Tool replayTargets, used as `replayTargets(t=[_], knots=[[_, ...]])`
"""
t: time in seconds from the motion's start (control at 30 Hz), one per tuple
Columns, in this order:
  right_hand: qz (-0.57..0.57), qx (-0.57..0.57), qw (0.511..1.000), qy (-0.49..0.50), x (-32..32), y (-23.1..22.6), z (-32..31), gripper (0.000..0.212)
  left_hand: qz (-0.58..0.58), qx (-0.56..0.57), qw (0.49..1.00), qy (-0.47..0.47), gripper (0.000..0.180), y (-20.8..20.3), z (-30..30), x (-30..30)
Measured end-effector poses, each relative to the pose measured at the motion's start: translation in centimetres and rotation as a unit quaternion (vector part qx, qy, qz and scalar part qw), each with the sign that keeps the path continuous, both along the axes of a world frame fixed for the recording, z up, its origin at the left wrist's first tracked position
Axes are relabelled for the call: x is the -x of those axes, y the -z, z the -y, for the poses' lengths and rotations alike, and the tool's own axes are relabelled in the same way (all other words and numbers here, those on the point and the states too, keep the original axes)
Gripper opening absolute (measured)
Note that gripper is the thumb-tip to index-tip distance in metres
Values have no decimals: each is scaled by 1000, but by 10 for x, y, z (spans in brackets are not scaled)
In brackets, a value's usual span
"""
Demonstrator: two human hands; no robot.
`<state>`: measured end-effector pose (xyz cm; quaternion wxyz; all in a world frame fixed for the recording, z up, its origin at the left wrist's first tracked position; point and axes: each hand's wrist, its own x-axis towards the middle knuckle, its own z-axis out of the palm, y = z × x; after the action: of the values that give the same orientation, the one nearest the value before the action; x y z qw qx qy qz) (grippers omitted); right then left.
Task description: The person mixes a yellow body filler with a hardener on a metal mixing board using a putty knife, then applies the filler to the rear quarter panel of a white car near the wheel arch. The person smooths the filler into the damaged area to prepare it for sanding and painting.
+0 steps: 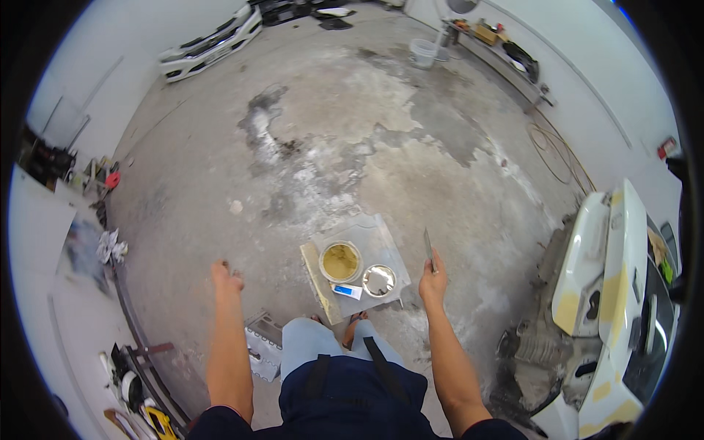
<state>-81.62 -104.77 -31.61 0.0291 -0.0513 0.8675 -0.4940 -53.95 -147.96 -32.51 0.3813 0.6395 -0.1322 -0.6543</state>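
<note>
Holding left hand (228,279) out over floor (183,213), blurred; cannot tell whether pinching anything. Gripping thin-bladed tool (430,249) in right hand (433,281), aimed away from body. Noting lower, between both: open tub (342,279) of yellow-brown paste (339,261), shiny round disc (380,281), blue-and-white tube (347,292), on gray sheet (375,239). Spotting farther off: white bucket (422,59), white bumper (220,53).

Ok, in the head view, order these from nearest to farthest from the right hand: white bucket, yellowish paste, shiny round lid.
1. Shiny round lid, just left of the right hand.
2. Yellowish paste, farther left.
3. White bucket, far ahead, toward the top edge.
</note>
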Motion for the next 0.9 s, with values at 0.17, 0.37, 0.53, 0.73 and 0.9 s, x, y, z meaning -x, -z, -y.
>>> replayTargets(t=[0.17, 0.37, 0.53, 0.73, 0.9], knots=[[149, -88, 972, -160, -37, 62, 85, 43, 8, 38, 995, 91, 62, 94, -65, 31], [143, -252, 890, -353, -36, 170, 191, 37, -100, -111, 981, 120, 74, 205, -122, 79], [91, -425, 780, -450, -25, 259, 238, 26, -154, -181, 969, 61, 55, 262, -155, 100], [129, -486, 744, -440, -23, 316, 244, 24, -268, -158, 949, 45, 54, 288, -172, 110], [225, -423, 813, -330, -20, 387, 235, 32, -261, -155, 951, 64, 53, 295, -173, 108]])
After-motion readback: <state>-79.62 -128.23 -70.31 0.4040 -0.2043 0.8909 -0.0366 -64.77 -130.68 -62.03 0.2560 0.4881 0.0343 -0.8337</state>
